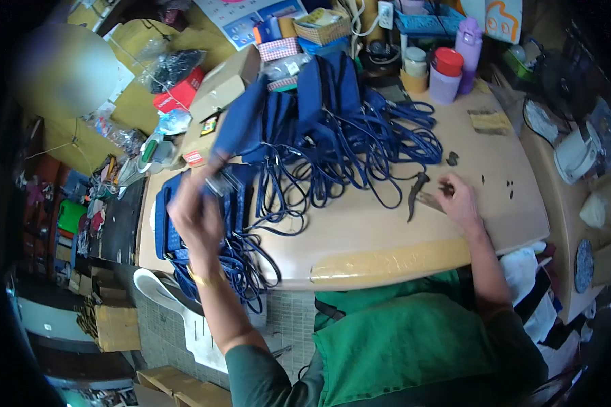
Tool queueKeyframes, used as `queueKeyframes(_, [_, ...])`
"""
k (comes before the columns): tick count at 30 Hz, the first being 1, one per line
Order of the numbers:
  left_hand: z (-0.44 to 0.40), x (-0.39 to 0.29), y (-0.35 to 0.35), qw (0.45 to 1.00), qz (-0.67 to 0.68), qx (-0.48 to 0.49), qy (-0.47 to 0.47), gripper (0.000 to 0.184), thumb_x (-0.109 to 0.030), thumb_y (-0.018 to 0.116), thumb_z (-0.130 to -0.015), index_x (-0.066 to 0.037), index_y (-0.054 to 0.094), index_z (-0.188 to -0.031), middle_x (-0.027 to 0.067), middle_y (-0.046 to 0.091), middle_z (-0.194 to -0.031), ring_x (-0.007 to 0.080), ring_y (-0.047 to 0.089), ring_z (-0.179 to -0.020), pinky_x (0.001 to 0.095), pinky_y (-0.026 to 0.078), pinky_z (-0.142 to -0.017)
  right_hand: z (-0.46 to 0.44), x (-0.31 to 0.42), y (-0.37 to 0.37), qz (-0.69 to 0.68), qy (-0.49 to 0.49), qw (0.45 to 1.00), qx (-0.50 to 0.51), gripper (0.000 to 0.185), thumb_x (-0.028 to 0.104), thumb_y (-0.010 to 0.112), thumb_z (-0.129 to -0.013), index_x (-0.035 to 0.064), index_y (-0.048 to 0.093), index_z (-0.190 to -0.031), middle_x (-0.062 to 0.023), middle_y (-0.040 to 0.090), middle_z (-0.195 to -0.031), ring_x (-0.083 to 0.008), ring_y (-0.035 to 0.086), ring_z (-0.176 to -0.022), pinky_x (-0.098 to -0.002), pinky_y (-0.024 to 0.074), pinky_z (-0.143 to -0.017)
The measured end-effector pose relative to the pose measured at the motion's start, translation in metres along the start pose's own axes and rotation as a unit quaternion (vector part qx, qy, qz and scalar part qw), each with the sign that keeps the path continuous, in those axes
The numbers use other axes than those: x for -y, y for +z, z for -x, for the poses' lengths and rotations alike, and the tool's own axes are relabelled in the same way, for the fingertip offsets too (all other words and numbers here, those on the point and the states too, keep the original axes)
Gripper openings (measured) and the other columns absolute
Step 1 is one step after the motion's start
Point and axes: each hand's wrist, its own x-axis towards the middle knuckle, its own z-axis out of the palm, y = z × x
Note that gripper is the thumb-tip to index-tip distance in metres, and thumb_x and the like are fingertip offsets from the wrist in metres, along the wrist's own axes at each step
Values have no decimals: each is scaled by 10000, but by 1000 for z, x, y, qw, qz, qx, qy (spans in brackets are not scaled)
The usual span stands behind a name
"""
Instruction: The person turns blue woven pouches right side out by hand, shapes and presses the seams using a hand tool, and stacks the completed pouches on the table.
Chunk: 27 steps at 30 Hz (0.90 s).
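Observation:
My left hand, smeared by motion, reaches over the left side of the table. Its fingertips close on the lower edge of a blurred blue bag. Below it lies a stack of blue bags with looped cords hanging past the table's front edge. More blue bags lie across the back, their thin cords spread toward me. My right hand rests on the right part of the table, fingers pinched round something small and dark. Beside its fingertips lies a dark curved tool.
Small dark pieces lie beyond my right hand. A purple bottle and a red-lidded cup stand at the back right. A cardboard box sits at the back left. A white plastic chair is below the table's left end.

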Motion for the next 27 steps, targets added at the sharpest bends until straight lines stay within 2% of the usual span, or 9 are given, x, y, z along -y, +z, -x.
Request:
queueKeyframes(1, [24,-15,10,994,86,47,46,410,107,526,-703,-22,694,-1054,118,711,-1004,220,672,-914,341,511,-812,4,-5,2,4,12,1000,3,255,207,722,-812,29,617,-959,-117,661,-781,-221,661,-732,-325,506,-662])
queueKeyframes(3, [76,-50,26,954,101,280,38,489,79,550,-687,-94,678,-1126,58,661,-1187,257,558,-1205,468,304,-1100,9,-15,3,-129,48,982,-130,133,114,653,-880,14,611,-958,-34,609,-722,-95,578,-673,-254,458,-616])
queueKeyframes(5, [147,-55,58,887,79,455,20,572,60,563,-694,-138,625,-1227,26,579,-1325,253,459,-1314,503,215,-1141,25,13,-3,-163,93,975,-118,78,76,589,-927,4,610,-950,23,538,-695,-31,482,-653,-216,408,-591])
queueKeyframes(10, [189,-74,70,907,116,388,-116,454,-2,613,-746,-118,642,-1184,49,623,-1243,274,516,-1224,493,287,-1075,53,37,9,-184,111,968,126,154,59,604,-893,-9,619,-1032,-79,674,-833,-120,636,-796,-274,490,-728])
queueKeyframes(12, [176,-84,83,931,120,313,-146,300,-102,691,-792,-51,668,-1086,93,670,-1080,303,589,-1007,462,387,-945,57,37,23,-184,115,967,133,198,45,607,-875,5,614,-1069,-112,685,-879,-167,655,-847,-296,496,-764])
queueKeyframes(17, [138,-108,163,946,139,275,-100,417,-151,717,-770,18,621,-1139,185,601,-1162,340,559,-1052,387,426,-927,56,43,31,-56,48,990,120,349,41,629,-808,69,590,-1154,-149,663,-914,-329,645,-858,-391,503,-765])
queueKeyframes(20, [124,-113,200,953,36,286,-92,577,-172,747,-729,31,557,-1235,228,503,-1237,398,486,-1092,430,433,-928,49,42,35,-38,28,991,125,339,125,691,-798,80,614,-1125,-138,637,-932,-326,636,-842,-410,501,-736])
queueKeyframes(24, [129,-99,209,967,104,215,-90,280,-41,640,-806,-38,692,-1081,149,642,-958,277,626,-802,356,513,-730,42,40,38,-80,-6,987,141,379,206,751,-781,58,635,-1109,-112,623,-941,-279,645,-837,-383,512,-740])
queueKeyframes(27, [133,-111,192,954,160,207,-147,272,-9,628,-814,-33,699,-1076,137,637,-811,246,616,-674,314,488,-629,45,50,40,-188,10,973,135,340,153,765,-773,39,653,-1073,-92,624,-907,-202,640,-805,-329,514,-720])
